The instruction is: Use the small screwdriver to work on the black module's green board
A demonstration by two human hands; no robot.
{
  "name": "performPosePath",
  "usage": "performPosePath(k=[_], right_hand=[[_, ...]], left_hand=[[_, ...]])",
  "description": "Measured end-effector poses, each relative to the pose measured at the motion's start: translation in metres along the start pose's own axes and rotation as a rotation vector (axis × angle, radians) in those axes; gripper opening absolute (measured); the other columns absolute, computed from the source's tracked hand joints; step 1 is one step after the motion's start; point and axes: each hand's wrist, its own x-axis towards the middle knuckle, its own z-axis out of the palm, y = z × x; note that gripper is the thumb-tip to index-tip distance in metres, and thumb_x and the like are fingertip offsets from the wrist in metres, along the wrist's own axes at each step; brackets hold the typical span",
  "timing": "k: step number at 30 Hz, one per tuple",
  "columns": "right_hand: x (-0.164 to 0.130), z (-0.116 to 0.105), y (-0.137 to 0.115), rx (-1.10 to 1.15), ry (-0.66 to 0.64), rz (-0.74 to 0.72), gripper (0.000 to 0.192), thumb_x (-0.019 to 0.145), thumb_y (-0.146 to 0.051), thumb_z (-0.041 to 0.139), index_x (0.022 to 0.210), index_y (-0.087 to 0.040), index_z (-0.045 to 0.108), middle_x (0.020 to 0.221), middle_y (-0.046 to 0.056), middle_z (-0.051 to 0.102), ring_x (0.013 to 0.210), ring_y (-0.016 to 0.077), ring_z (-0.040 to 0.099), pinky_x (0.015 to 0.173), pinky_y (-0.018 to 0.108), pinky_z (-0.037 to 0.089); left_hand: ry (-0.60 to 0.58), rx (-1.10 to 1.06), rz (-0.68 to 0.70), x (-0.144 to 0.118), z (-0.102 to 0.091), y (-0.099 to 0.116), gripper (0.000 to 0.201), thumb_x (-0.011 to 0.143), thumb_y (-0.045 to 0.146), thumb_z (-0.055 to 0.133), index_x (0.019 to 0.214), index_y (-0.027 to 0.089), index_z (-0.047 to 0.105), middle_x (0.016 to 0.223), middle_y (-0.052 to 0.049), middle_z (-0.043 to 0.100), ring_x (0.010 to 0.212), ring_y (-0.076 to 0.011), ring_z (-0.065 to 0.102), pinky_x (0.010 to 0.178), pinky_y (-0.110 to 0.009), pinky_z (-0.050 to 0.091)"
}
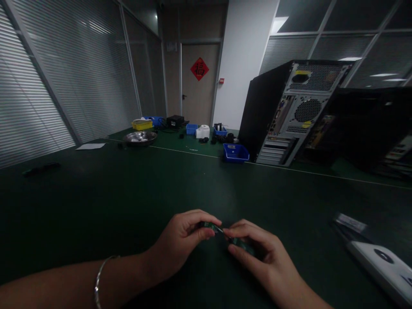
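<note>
Both hands pinch one small green board point(240, 245) low over the tabletop point(96, 201): left hand point(182, 242) fingers closed on one end, right hand point(260, 253) on the other, to keep it steady.

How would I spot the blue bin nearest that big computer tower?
Find the black computer tower standing on the green table. Just left of its base sits an open blue bin. Unlike the other blue bins farther back, it stands alone, closest to the tower.

Bare forearms, no sleeves; thin silver bangle point(99, 274) on left wrist
</note>
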Motion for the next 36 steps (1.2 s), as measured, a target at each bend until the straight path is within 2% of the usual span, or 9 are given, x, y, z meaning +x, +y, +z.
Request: performPosePath(k=[3,6,11,14,18,22,25,29,36], right_hand=[[0.000,-0.001,0.002,-0.011,-0.003,-0.008,0.012,0.085,-0.018,0.064,0.092,-0.021,0.072,0.093,0.008,0.069,0.089,0.0240,0.066,0.078,0.035,0.049],[0.001,-0.002,0.005,-0.024,0.002,-0.028,0.012,0.085,-0.018,0.063,0.093,-0.021,0.071,0.093,0.008,0.069,0.089,0.0243,0.067,0.078,0.034,0.049],[0.002,-0.003,0.011,-0.033,0.082,-0.070,0.013,0.085,-0.017,0.063,0.095,-0.022,0.070,0.094,0.008,0.068,0.088,0.0238,0.067,0.075,0.033,0.049],[0.002,-0.003,0.013,-0.040,0.064,-0.131,0.017,0.084,-0.015,0.062,0.097,-0.022,0.071,0.090,0.007,0.068,0.083,0.0226,0.067,0.071,0.031,0.049],[0.003,-0.002,0.011,-0.072,0.031,-0.180,0.020,0.080,-0.011,0.062,0.095,-0.021,0.070,0.088,0.008,0.069,0.083,0.0223,0.067,0.072,0.031,0.049],[0.004,0.000,0.008,-0.111,0.025,-0.127,0.017,0.082,-0.016,0.061,0.095,-0.020,0.071,0.086,0.008,0.070,0.078,0.0223,0.066,0.068,0.031,0.047],[0.004,-0.001,0.007,-0.121,0.012,-0.088,0.017,0.083,-0.018,0.061,0.097,-0.020,0.071,0.088,0.008,0.070,0.077,0.0221,0.065,0.067,0.031,0.047],[0.003,-0.002,0.007,-0.122,-0.005,-0.091,0.017,0.084,-0.018,0.061,0.098,-0.020,0.070,0.091,0.008,0.071,0.081,0.0220,0.065,0.070,0.031,0.047],[0.001,-0.002,0.006,-0.161,-0.014,-0.086,0.019,0.084,-0.018,0.061,0.100,-0.019,0.071,0.090,0.009,0.072,0.080,0.0222,0.065,0.070,0.031,0.049]], left_hand=[[0.007,-0.118,-0.072,0.001,0.002,-0.004,0.021,0.086,0.020,0.064,0.107,0.021,0.066,0.104,-0.005,0.072,0.096,-0.0203,0.064,0.081,-0.030,0.047],[0.040,-0.235,-0.106,0.002,0.003,-0.003,0.016,0.083,0.017,0.066,0.097,0.020,0.060,0.101,-0.005,0.072,0.087,-0.0187,0.064,0.073,-0.029,0.047],[0.024,-0.372,-0.083,0.006,0.003,-0.005,0.014,0.077,0.013,0.069,0.086,0.019,0.061,0.095,-0.003,0.069,0.096,-0.0207,0.063,0.086,-0.034,0.045],[0.001,-0.396,-0.110,0.008,0.002,-0.011,0.012,0.077,0.016,0.070,0.087,0.019,0.064,0.090,-0.002,0.068,0.093,-0.0198,0.063,0.085,-0.033,0.044],[0.046,-0.484,-0.162,0.007,0.003,-0.011,0.027,0.075,0.025,0.075,0.098,0.019,0.063,0.092,-0.003,0.067,0.095,-0.0207,0.062,0.086,-0.034,0.044],[0.029,-0.675,-0.263,0.008,0.005,-0.005,0.038,0.067,0.029,0.083,0.094,0.018,0.058,0.089,-0.004,0.067,0.092,-0.0254,0.067,0.088,-0.042,0.048],[0.030,-0.670,-0.276,0.009,0.004,-0.009,0.038,0.066,0.027,0.084,0.091,0.016,0.058,0.086,-0.004,0.068,0.082,-0.0235,0.070,0.080,-0.039,0.051],[-0.041,-0.681,-0.201,0.011,0.004,-0.021,0.034,0.067,0.024,0.084,0.089,0.015,0.059,0.084,-0.005,0.073,0.075,-0.0203,0.071,0.068,-0.032,0.052],[-0.064,-0.690,-0.247,0.009,0.003,-0.016,0.032,0.064,0.025,0.086,0.083,0.014,0.063,0.081,-0.006,0.075,0.074,-0.0204,0.072,0.067,-0.031,0.052]])
